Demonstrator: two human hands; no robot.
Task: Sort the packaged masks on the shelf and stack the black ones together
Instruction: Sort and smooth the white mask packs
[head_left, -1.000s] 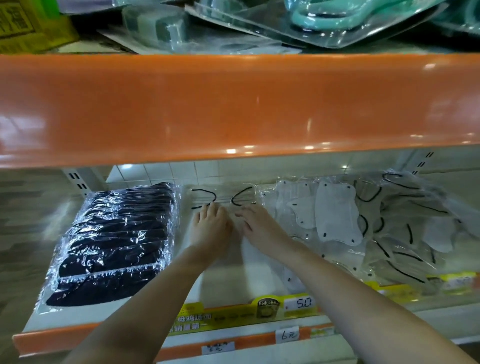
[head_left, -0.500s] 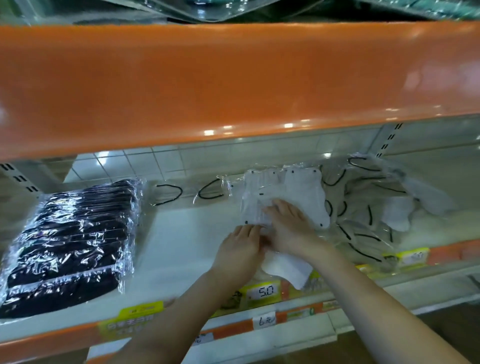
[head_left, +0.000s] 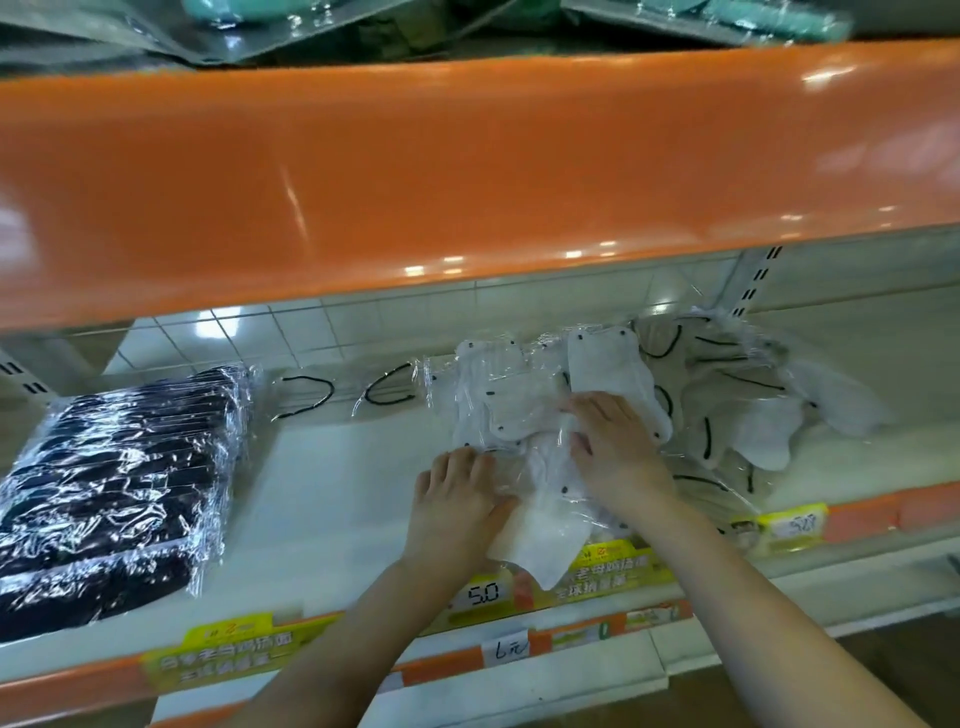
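Note:
A stack of black masks (head_left: 119, 478) in shiny clear wrap lies at the left of the shelf. At the middle is a pile of white mask packs (head_left: 498, 395). My left hand (head_left: 457, 509) grips the front pack, which overhangs the shelf edge. My right hand (head_left: 618, 447) presses palm down on the same pile, thumb tucked at the plastic. One flat clear pack with black ear loops (head_left: 343, 395) lies between the black stack and the white pile.
A loose heap of white and pale packs with black loops (head_left: 737, 405) fills the right of the shelf. The orange upper shelf edge (head_left: 467, 171) hangs low overhead. Yellow price tags (head_left: 613, 571) line the shelf front.
Both hands moved right from the flat pack with black loops onto the white pile and drew a white pack toward the shelf's front edge. The view shifted right.

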